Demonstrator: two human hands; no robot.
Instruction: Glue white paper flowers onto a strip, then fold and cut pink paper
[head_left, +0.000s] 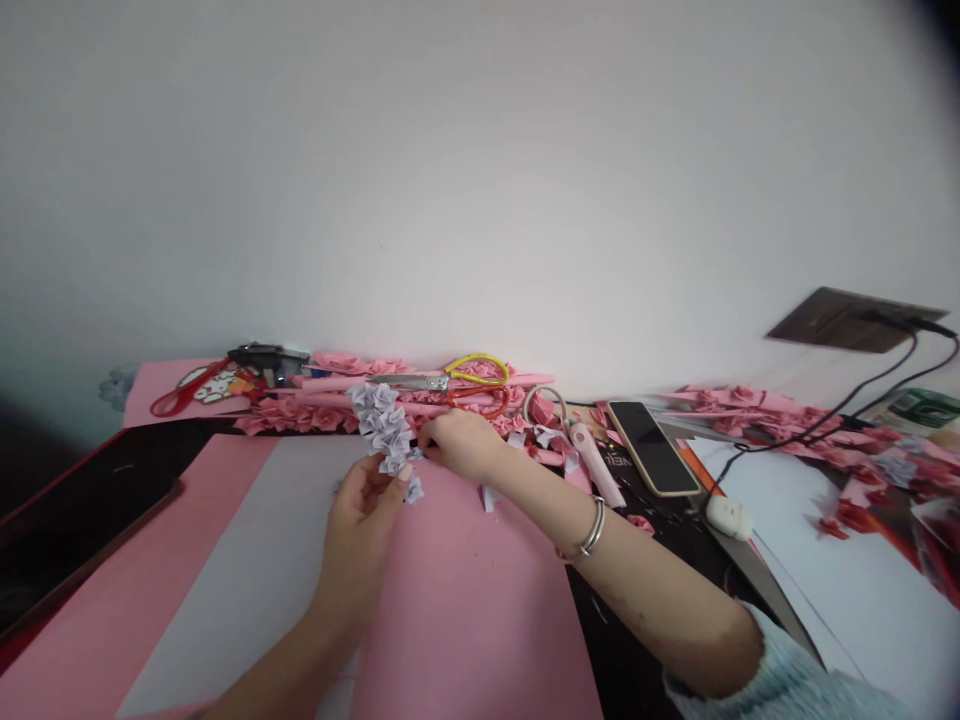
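Note:
My left hand is closed, thumb against fingers, around the lower part of a cluster of pale lavender paper flowers that stands roughly upright. Just to its right, my right hand has its fingers curled together, tips by a small pale petal piece at the cluster's lower edge; what they pinch is hidden. Another lavender paper flower shows beside my left thumb. Under both hands lies a sheet of pink paper, overlapping a white sheet.
Along the wall lie scissors with yellow and red handles, on pink paper flowers. To the right are a pink wand-like holder, a phone, a white earbud case and more pink flowers. Black cables hang from a wall socket.

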